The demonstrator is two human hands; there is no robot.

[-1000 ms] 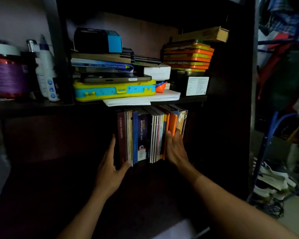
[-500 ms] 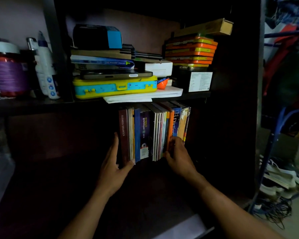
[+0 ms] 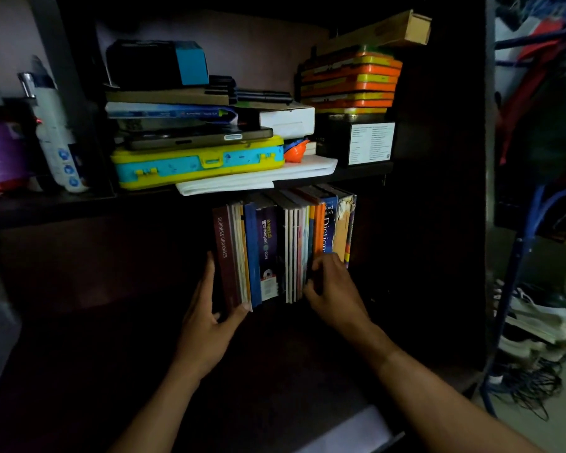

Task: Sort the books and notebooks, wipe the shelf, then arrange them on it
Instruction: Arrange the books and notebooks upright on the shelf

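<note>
A row of upright books and notebooks stands on the dark lower shelf, from a maroon organiser on the left to a blue dictionary and a worn yellow book on the right. My left hand clasps the left end, fingers flat on the organiser's outer cover, thumb at the bottom of its front edge. At the lower spines of the orange book and dictionary, my right hand curls its fingers against them.
The upper shelf holds a yellow and blue case, stacked boxes, folded white paper and orange tins. Bottles stand at left. A blue metal rack, shoes and cables fill the right side.
My right hand has slid from the row's right side to the front of the spines. My left hand stays on the organiser. The camera has drifted left.
</note>
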